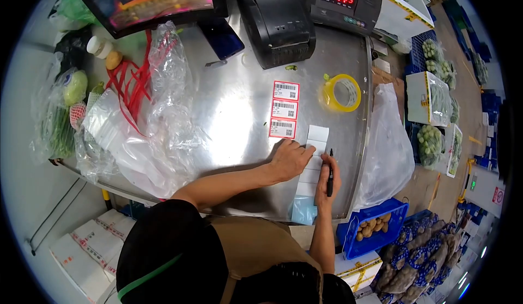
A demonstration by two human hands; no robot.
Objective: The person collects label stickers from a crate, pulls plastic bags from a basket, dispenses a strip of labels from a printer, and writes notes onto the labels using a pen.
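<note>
On the steel table (pixel 218 157) lies a strip of white blank labels (pixel 309 176), with a light blue piece (pixel 304 210) at its lower end. My left hand (pixel 291 160) rests at the strip's left edge, its fingers bent and pressed together; whether they pinch anything is hidden. A black marker (pixel 330 176) is held in my right hand (pixel 328 181), at the strip's right edge. Above my left hand is a sheet of three red-bordered barcode labels (pixel 284 109). A roll of yellow tape (pixel 342 93) lies to their right.
A black printer (pixel 275 21), a phone (pixel 222 38), a scale display (pixel 343 0) and a screen (pixel 147 2) line the far side. Plastic bags (pixel 158 113) and red straps cover the left. Right of the table are a plastic bag (pixel 385 151) and a blue potato crate (pixel 376 228).
</note>
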